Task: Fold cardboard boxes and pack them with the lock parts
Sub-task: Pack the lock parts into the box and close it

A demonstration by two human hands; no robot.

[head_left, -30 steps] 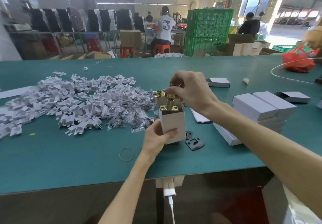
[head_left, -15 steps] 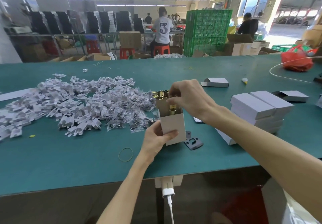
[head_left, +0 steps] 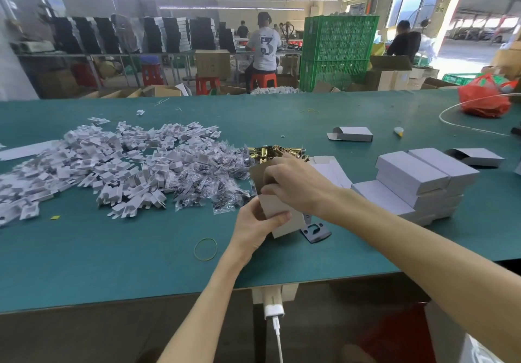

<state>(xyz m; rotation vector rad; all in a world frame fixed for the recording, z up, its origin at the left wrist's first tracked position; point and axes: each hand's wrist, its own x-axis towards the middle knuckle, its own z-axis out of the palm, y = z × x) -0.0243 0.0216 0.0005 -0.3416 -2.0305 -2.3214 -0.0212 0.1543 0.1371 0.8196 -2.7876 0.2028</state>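
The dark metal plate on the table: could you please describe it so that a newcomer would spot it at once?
Start at the green table and find the white box that the left hand grips near its front edge. The dark metal plate lies flat beside that box's base, on the side of the stacked white cartons. It alone is dark, with a rectangular slot.

L grip (head_left: 253, 230) curled, thumb fwd; R grip (head_left: 298, 186) just above, fingers bent down, both arms extended.
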